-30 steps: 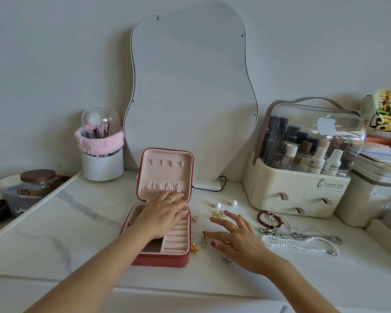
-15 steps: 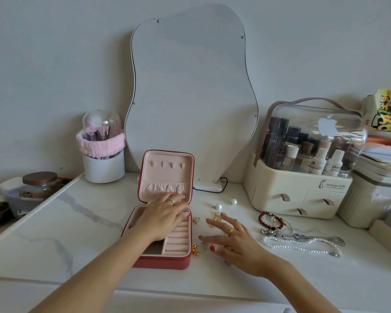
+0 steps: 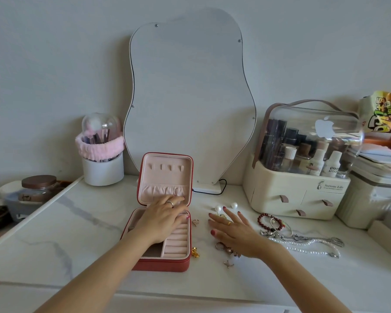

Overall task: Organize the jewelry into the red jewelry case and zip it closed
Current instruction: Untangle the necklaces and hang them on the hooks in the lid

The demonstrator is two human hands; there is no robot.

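The red jewelry case (image 3: 165, 265) lies open on the marble top, its pink lid upright. My left hand (image 3: 161, 219) rests flat over the tray's back part, fingers straight. My right hand (image 3: 231, 230) hovers with spread fingers over small pieces to the right of the case, holding nothing. Two pearl earrings (image 3: 219, 208) lie just beyond its fingertips. A gold charm (image 3: 195, 252) sits by the case's right side, a small ring (image 3: 195, 222) near the hinge. A red bead bracelet (image 3: 270, 221) and a pearl necklace (image 3: 307, 250) lie further right.
A wavy mirror (image 3: 190, 98) leans on the wall behind the case. A cream cosmetics organiser (image 3: 296, 193) stands at the right, a white brush cup (image 3: 103, 169) with a pink band at the left. A lidded jar (image 3: 38, 188) sits off the counter's left edge.
My right hand has slid forward and slightly right over the loose pieces, uncovering a few earrings near the wrist. My left hand has stayed on the case.
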